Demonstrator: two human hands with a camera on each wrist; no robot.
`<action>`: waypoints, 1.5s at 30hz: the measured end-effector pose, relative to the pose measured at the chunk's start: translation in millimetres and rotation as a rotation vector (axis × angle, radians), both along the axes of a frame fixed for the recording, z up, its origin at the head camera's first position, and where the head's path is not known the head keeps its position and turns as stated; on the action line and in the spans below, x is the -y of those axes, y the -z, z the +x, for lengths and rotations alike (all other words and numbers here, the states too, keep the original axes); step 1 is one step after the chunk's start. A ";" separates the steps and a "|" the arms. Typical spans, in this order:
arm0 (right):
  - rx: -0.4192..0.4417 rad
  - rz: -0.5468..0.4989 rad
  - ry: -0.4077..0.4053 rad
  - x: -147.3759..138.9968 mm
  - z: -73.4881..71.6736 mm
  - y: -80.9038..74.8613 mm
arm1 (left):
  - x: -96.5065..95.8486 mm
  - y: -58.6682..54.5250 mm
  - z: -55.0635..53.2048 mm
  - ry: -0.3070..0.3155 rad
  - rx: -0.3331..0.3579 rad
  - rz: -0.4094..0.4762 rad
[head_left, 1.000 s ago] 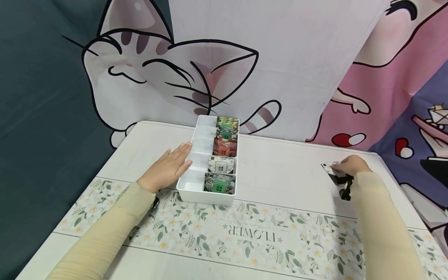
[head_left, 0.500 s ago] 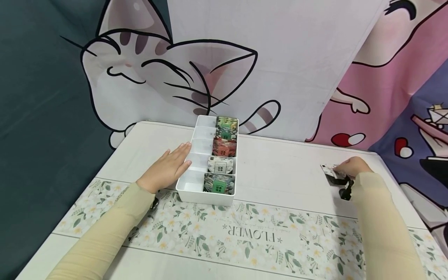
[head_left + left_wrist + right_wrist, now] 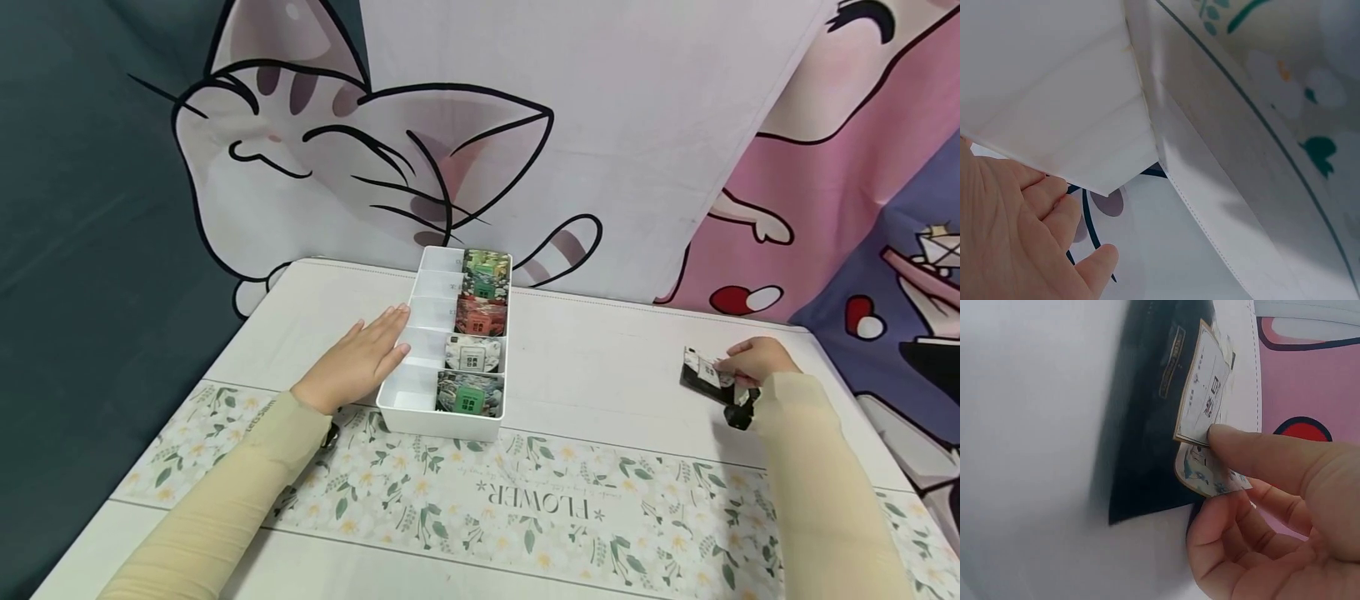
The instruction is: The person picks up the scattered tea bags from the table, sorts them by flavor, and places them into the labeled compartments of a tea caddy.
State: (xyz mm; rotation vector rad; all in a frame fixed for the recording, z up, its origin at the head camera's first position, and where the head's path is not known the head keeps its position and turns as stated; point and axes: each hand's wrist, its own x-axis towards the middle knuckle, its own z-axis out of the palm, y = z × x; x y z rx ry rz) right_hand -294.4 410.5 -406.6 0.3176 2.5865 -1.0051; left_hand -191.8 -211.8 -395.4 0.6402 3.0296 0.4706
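Note:
My left hand [image 3: 351,367] rests with straight fingers against the left side of a white compartment tray [image 3: 438,426]. In the left wrist view its fingertips [image 3: 1063,219] lie along the tray's wall. Far to the right, my right hand [image 3: 759,360] pinches a tea packet [image 3: 701,377] with a white flowered front and a black side. The right wrist view shows the thumb on the front of this packet [image 3: 1150,431] and curled fingers behind its lower corner; part of it is hidden by the hand. The packet is tilted, just above or on the table.
In the tray's right half stand several packets: green-black [image 3: 470,394], white [image 3: 474,355], red [image 3: 481,317], and green ones at the back. The table [image 3: 600,375] carries a flowered band with the word FLOWER. A cartoon cloth [image 3: 630,167] hangs behind it.
The tea packet has turned and shifted slightly left in my right hand, so more of its front and black side shows. My left hand and the tray have stayed put.

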 end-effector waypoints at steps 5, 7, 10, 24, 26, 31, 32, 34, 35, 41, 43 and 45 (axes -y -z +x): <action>0.001 -0.031 0.007 0.0 -0.6 0.2 | -0.2 0.0 0.3 0.005 -0.006 -0.001; 0.002 -0.025 0.005 0.2 -1.9 0.3 | -0.2 0.5 0.0 0.006 -0.009 -0.003; -0.006 -0.016 0.004 1.8 -3.4 0.5 | -0.1 1.4 -0.7 0.008 -0.015 -0.009; -0.187 -0.115 0.013 21.2 2.7 -1.4 | 0.0 1.9 -1.7 0.006 -0.014 -0.014; -0.199 -0.116 0.018 26.3 3.6 -2.9 | -0.4 1.3 -1.7 0.006 -0.010 -0.012; -0.243 -0.118 0.032 40.5 3.8 -6.6 | -0.8 -0.2 -1.2 0.003 -0.004 -0.013; -0.252 -0.123 0.038 43.5 3.6 -7.3 | -0.8 -0.3 -1.2 0.002 -0.003 -0.016; -0.265 -0.145 0.050 48.7 3.2 -8.8 | -0.7 -0.4 -1.3 0.001 -0.001 -0.018; -0.271 -0.158 0.054 51.3 3.2 -9.6 | -0.7 -0.3 -1.4 0.000 0.000 -0.019; -0.291 -0.205 0.064 63.3 3.9 -13.0 | -0.2 0.4 -1.9 -0.002 0.003 -0.026; -0.292 -0.226 0.062 67.1 5.1 -14.7 | -0.2 0.6 -1.9 -0.002 0.004 -0.025; -0.285 -0.260 0.075 72.1 6.8 -17.1 | -0.1 0.9 -1.8 -0.001 0.003 -0.025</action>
